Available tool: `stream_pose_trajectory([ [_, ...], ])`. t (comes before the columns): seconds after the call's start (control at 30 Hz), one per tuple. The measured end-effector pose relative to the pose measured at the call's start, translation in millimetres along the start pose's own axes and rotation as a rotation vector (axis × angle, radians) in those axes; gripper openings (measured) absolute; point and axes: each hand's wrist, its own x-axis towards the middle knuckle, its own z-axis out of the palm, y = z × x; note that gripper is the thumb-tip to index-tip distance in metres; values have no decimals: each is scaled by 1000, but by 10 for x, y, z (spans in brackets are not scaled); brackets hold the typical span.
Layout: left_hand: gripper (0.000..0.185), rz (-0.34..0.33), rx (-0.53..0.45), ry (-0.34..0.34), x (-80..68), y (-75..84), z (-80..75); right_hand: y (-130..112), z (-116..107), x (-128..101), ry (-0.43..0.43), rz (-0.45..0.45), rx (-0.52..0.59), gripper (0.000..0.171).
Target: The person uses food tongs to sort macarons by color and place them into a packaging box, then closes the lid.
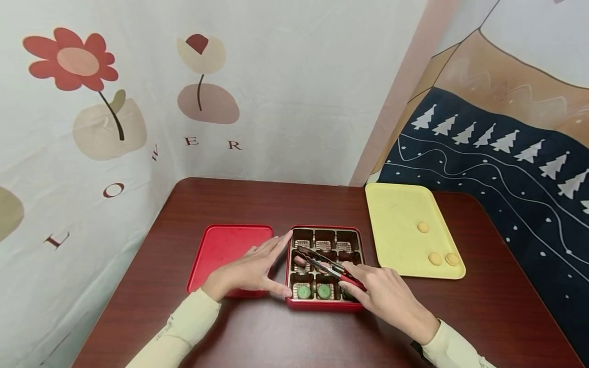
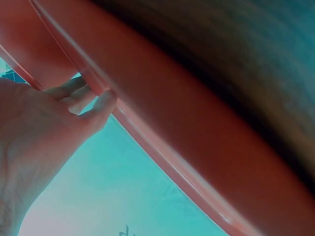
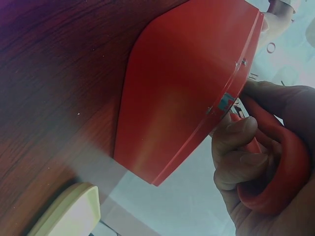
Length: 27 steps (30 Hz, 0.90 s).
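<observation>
My right hand grips small tongs with red handles, which reach over the red box. The handle's red loop shows in the palm in the right wrist view. The tongs' tips are over the middle row's left compartment, by a pinkish-brown piece; whether they pinch it I cannot tell. Green round pieces sit in the front compartments, the right one partly hidden by my right hand. With thumb and fingers spread, my left hand touches the box's left side.
A red lid lies left of the box, partly under my left arm and hand. On the right, a yellow tray carries 3 round yellow pieces. A printed curtain hangs behind the brown table.
</observation>
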Motion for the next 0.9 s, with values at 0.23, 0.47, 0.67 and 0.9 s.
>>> stream_pose_trajectory([
  [0.23,140,3,4,-6,20,6,2,18,-10,-34,4,5,-15,44],
  [0.47,139,-4,-17,4,-10,-17,9,33,-26,-75,27,-28,-13,49],
  [0.67,139,1,-23,12,-18,-14,5,118,-111,-163,65,-3,3,55],
  [0.9,140,-1,-15,3,8,0,4,309,-304,-338,92,127,-11,61],
])
